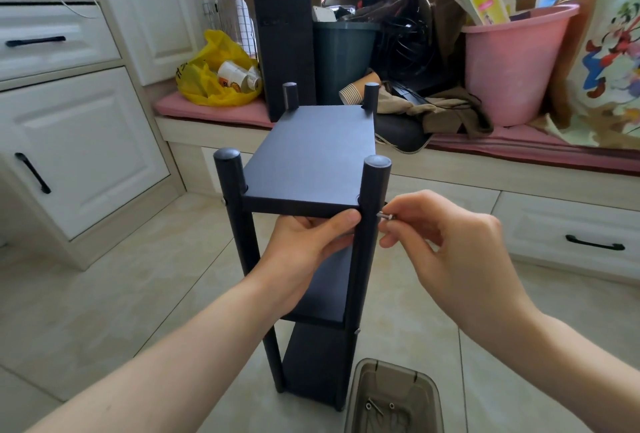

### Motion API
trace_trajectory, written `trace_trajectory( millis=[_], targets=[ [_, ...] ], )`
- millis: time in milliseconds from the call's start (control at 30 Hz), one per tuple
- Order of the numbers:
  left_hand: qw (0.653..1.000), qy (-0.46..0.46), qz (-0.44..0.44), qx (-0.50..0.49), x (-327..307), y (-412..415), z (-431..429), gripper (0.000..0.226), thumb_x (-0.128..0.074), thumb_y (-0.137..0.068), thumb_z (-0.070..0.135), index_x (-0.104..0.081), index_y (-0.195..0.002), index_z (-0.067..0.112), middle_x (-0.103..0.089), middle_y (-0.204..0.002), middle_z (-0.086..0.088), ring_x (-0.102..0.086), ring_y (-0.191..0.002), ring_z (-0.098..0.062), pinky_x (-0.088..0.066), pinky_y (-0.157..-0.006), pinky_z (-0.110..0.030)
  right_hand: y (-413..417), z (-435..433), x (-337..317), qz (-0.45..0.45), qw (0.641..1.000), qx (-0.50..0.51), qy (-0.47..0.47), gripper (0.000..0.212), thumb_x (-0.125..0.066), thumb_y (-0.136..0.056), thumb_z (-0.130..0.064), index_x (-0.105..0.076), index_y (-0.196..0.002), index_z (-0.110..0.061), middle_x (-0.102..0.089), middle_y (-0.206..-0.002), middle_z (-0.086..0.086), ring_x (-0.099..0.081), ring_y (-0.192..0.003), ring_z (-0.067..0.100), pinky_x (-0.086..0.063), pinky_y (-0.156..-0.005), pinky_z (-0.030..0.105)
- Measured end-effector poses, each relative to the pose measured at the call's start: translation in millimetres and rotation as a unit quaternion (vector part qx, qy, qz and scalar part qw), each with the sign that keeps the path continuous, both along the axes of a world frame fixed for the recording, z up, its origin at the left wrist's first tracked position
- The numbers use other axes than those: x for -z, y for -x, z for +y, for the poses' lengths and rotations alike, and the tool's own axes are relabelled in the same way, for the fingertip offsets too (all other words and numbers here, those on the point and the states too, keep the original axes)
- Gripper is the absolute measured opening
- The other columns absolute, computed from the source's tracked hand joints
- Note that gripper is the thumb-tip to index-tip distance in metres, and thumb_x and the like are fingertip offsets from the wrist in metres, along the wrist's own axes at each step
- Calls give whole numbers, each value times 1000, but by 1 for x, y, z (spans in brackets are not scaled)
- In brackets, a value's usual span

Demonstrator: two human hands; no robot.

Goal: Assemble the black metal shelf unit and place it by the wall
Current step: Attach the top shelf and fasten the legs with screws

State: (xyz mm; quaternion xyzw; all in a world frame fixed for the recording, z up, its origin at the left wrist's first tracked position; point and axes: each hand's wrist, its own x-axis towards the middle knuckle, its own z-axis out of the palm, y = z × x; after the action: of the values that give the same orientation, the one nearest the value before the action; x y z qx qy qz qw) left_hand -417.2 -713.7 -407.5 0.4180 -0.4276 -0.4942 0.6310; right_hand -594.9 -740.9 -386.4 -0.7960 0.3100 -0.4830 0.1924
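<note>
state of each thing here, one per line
black metal shelf unit: upright
small silver screw: pinched, tip at the unit's front right post
left hand: grips the unit's top front edge
right hand: pinches the screw
grey translucent plastic tray: open, holds screws

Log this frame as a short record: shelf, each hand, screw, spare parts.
shelf: black, upright on the tiled floor, three tiers visible
left hand: grips the top tier's front edge, beside the front right post
right hand: pinches a silver screw against the side of that post
tray: on the floor by the shelf base, a few spare screws inside
stage: top tier being fastened
</note>
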Motion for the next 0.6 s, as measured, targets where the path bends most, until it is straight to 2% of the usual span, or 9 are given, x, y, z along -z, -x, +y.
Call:
trace_trajectory(
  millis=[200,367,533,600],
  targets=[
    [1000,2,-1,-1,-1,0,1,44,-67,-82,23,-67,-120,0,-74,-114,-16,-71,-109,-30,-58,-92,-35,-1,3,-1,-3,1000,3,13,15,-77,-83,-2,-71,-92,-11,-71,-75,-14,-69,-73,-5,-55,-76,15],
    [1000,-1,6,-5,-1,3,1,33,-66,-82,22,-71,-111,7,-76,-110,-14,-72,-106,-27,-58,-85,-28,-2,3,1,15,998,14,57,16,-77,-83,-2,-70,-95,-11,-71,-78,-13,-69,-79,-3,-55,-77,17],
    [1000,-1,-2,1,0,2,0,33,-65,-83,22,-71,-111,7,-76,-109,-12,-73,-104,-24,-58,-84,-27,0,2,4,-18,1000,-15,6,15,-74,-84,-1,-69,-96,-10,-73,-83,-12,-71,-82,-1,-57,-80,20],
    [1000,-2,-6,2,1,0,0,39,-66,-83,23,-69,-116,3,-75,-112,-14,-72,-106,-26,-58,-90,-32,-1,2,2,-37,998,-32,-33,14,-74,-84,0,-69,-94,-9,-73,-80,-10,-72,-79,1,-57,-80,19]
  ],
)
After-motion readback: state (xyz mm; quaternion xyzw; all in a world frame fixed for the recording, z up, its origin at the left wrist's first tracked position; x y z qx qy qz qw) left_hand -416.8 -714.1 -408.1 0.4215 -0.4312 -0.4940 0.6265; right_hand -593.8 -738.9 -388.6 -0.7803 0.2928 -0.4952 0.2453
